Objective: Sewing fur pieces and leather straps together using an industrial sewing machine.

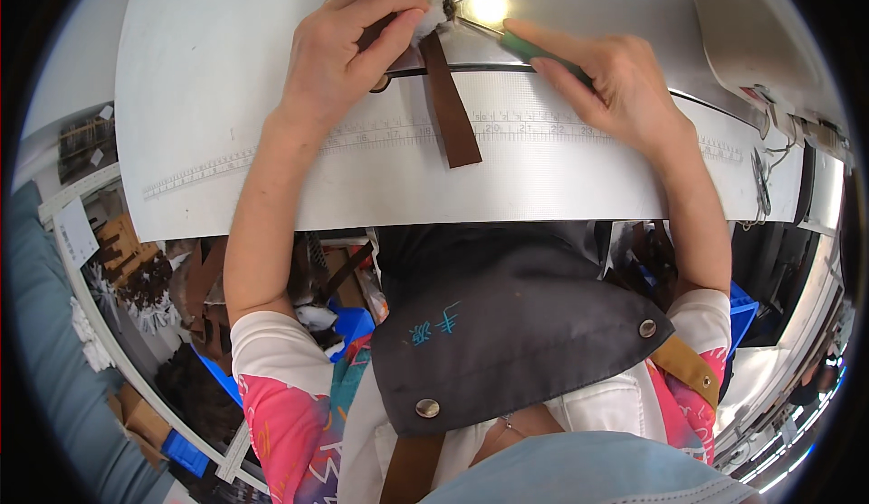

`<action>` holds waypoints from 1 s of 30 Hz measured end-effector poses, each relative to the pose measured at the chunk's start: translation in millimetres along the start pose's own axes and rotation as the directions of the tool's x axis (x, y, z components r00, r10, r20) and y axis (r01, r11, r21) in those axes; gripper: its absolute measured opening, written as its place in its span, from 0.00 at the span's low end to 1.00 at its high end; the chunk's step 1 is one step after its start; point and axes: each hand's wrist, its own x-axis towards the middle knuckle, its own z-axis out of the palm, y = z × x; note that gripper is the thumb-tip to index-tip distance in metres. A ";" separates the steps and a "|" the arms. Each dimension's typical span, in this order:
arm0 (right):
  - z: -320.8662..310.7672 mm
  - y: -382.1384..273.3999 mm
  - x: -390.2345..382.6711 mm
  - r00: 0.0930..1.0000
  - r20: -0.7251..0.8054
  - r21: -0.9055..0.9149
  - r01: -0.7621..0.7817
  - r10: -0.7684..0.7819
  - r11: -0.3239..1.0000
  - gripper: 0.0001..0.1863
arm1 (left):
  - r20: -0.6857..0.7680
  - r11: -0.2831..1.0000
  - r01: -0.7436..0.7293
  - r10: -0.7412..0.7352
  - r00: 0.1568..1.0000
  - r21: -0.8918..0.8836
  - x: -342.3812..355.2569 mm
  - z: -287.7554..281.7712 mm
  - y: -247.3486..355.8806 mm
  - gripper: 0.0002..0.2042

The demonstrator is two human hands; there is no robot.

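Head view: the left hand (358,38) is at the top of the table (244,192), thumb and forefinger closed in a pinch on a white fluffy piece (432,17). A brown strip (453,110) runs from under the fluff toward the near edge, across a printed ruler scale (362,137); I can't tell whether strip and fluff are joined. The right hand (625,87) is wrapped round a green-handled tool (534,51), thin metal tip pointing left, close beside the fluff.

Containers: below the table, left, a blue bin (353,325); white fluff (317,317) shows at its side, inside or behind unclear. Right, another blue bin (744,316), contents hidden by the arm. Lower left, a cardboard box (143,413) next to a small blue box (186,452); insides unreadable.
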 end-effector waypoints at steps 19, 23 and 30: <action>-0.3 1.9 -0.8 0.996 -0.094 0.181 0.007 0.010 0.983 0.14 | 0.012 0.947 -0.182 0.185 0.983 0.264 -0.6 3.5 4.2 0.04; 3.8 2.2 1.3 0.993 -0.104 0.122 0.067 -0.055 0.990 0.14 | 0.014 0.951 -0.181 0.184 0.983 0.250 -0.7 -0.1 4.6 0.05; 2.3 1.3 0.1 0.997 -0.077 0.087 0.038 -0.031 0.995 0.14 | -0.037 0.906 -0.293 0.319 0.947 0.306 -10.0 6.2 12.2 0.09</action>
